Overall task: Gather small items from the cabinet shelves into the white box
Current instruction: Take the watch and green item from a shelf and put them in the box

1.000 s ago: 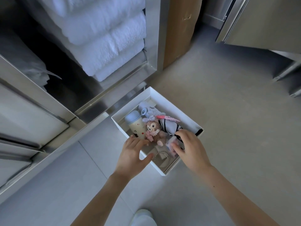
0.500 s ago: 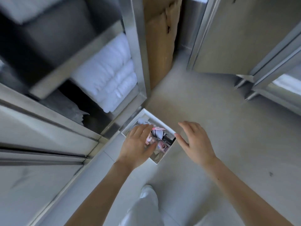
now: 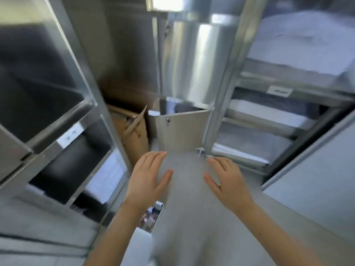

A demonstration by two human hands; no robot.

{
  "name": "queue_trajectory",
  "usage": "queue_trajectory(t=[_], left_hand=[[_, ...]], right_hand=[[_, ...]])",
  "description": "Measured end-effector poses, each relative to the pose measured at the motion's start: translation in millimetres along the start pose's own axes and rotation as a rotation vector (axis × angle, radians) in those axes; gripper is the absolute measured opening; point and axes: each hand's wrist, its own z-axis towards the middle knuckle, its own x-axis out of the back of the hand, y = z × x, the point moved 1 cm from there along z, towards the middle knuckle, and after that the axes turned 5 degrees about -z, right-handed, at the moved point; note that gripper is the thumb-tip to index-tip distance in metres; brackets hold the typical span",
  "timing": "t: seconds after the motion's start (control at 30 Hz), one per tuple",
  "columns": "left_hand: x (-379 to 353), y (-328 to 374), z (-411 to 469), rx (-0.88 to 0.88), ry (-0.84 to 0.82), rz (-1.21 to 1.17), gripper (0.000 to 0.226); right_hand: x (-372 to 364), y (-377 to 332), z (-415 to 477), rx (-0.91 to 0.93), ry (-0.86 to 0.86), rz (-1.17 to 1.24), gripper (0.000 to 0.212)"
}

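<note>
Hovering empty with fingers spread, the left hand (image 3: 148, 175) and right hand (image 3: 227, 179) seem between pickups, the white box (image 3: 151, 217) half-hidden below; next likely reaching to a shelf.

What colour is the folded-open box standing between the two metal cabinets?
Brown, plain cardboard, best seen in the head view, though blurred.

Left hand (image 3: 148, 177) and right hand (image 3: 227, 179) spread, palms down, empty, above floor (image 3: 188, 217). White box (image 3: 151, 217) partly hidden under left forearm. Frame blurred.

Silver cabinet (image 3: 80, 60), brown cardboard (image 3: 134, 139), grey floor (image 3: 192, 198)
</note>
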Motion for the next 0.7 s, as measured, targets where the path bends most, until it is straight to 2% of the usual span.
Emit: queue_trajectory(t=[0.13, 0.3, 0.5, 0.7], left_hand=[[0, 62, 26, -0.161, -0.034, -0.037, 0.047], [-25, 109, 44, -0.302, -0.154, -0.087, 0.045], [-37, 135, 69, -0.405, -0.240, -0.151, 0.051], [-32, 139, 113, -0.482, -0.250, -0.208, 0.056]], right_hand=[[69, 11, -21, -0.085, 0.061, -0.058, 0.044], [106, 21, -59, -0.258, 0.121, -0.136, 0.045], [135, 23, -69, -0.423, 0.157, -0.191, 0.054], [153, 23, -32, -0.471, 0.213, -0.241, 0.046]])
